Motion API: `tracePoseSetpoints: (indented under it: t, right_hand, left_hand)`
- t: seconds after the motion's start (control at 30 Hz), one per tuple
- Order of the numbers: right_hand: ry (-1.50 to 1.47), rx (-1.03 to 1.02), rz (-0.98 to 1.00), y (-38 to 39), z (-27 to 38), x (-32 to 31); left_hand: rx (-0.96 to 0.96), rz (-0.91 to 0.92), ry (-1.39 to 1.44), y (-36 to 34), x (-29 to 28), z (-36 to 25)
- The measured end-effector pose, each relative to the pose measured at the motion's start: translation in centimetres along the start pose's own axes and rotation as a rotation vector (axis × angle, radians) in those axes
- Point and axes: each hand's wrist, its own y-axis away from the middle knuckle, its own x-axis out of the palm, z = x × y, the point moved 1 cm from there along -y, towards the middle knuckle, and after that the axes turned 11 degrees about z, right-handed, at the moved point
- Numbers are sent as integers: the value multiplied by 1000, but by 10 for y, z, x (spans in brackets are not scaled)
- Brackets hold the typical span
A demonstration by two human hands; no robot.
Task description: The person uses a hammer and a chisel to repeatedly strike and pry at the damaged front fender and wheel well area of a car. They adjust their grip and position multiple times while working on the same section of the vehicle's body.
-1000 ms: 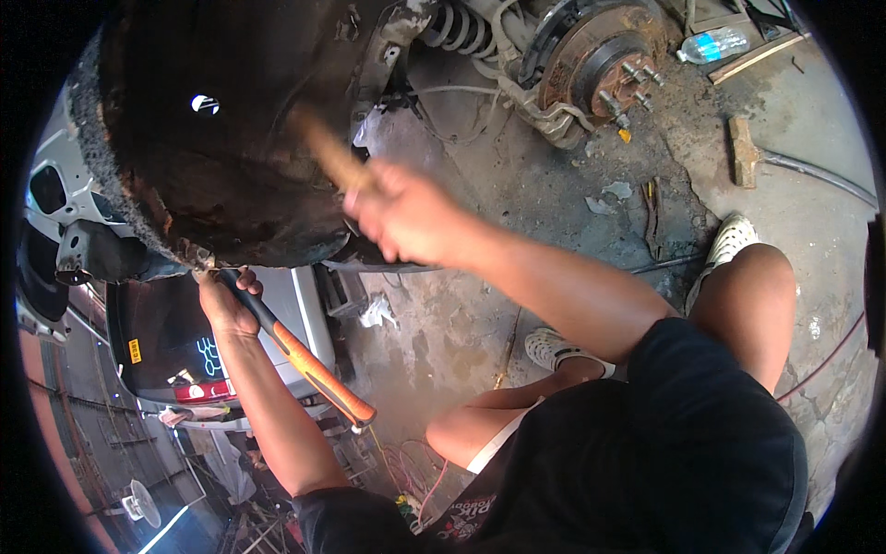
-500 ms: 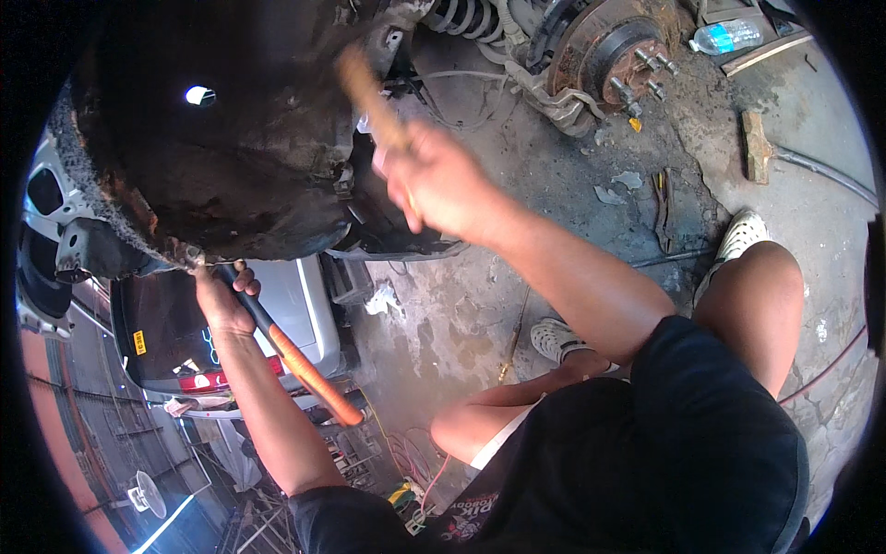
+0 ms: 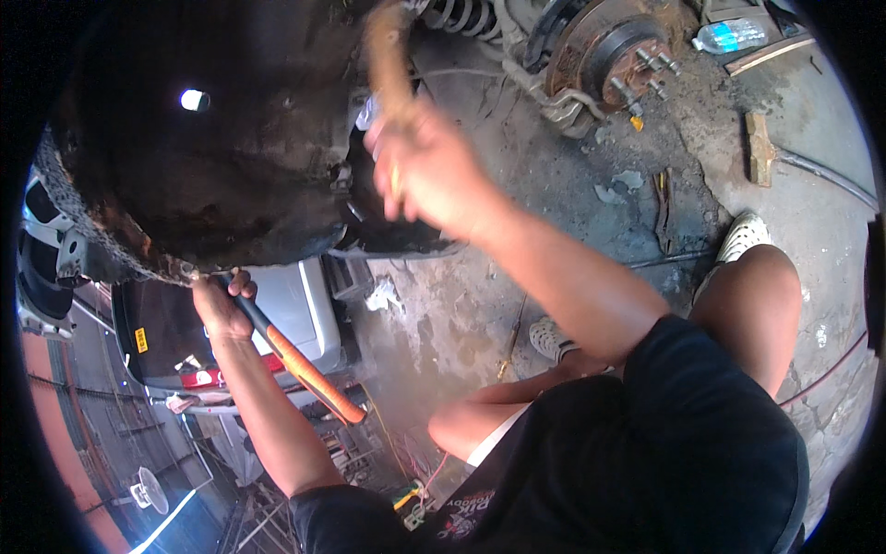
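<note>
A dark, rust-edged wheel well of a car body fills the upper left, with a small bright hole in it. Under its lower lip, my left hand grips a tool with an orange-and-black handle. That tool's upper end is hidden behind the hand and lip, and its handle slants down to the right. My right hand is closed round a wooden handle raised beside the well's right side. Motion blurs both, and I cannot make out a head on the wooden tool.
A rusty brake disc and a coil spring are at the top. On the concrete floor lie pliers, a sledgehammer and a plastic bottle. A silver vehicle stands beyond my left arm.
The wooden handle has swung from leaning left to nearly upright, its far end now higher. My right hand has shifted slightly. My left hand keeps its grip in about the same place.
</note>
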Motion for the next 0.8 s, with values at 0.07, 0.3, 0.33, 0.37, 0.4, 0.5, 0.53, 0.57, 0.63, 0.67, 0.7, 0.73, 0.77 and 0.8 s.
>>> tracePoseSetpoints:
  t: [0.07,0.3,0.33,0.37,0.4,0.5,0.53,0.57,0.63,0.67,0.7,0.73,0.77,0.8]
  right_hand:
    - [-63,-365,-321,-14,12,-19]
    - [203,322,329,12,-78,45]
    - [181,264,273,0,-63,18]
    - [170,144,194,-7,-55,6]
    - [24,136,87,-4,-32,8]
    - [52,-143,-240,-15,-23,1]
    - [90,-200,-312,-19,-36,3]
    - [138,-138,-230,-14,-65,19]
    - [120,312,289,14,-97,68]
    - [181,507,640,22,-82,80]
    - [-114,509,608,19,-88,70]
    - [-26,465,483,15,-74,62]
    - [77,436,349,12,-64,48]
    - [121,390,335,15,-58,34]
  left_hand:
    - [14,28,4,0,11,-2]
    - [-36,14,-11,1,-1,0]
    - [-52,53,5,0,-3,-1]
    - [-34,-5,15,1,12,-1]
    - [-16,7,13,3,14,1]
    - [6,13,12,-1,21,11]
    - [20,-31,48,4,18,19]
    - [18,-51,4,15,6,24]
    - [-12,-95,-42,39,-25,34]
    - [-20,-66,-47,38,-17,24]
    - [-71,-104,2,32,5,9]
    - [-71,-268,-57,27,-5,29]
    - [-114,-381,-114,35,7,48]
    - [-164,-300,-104,44,-4,70]
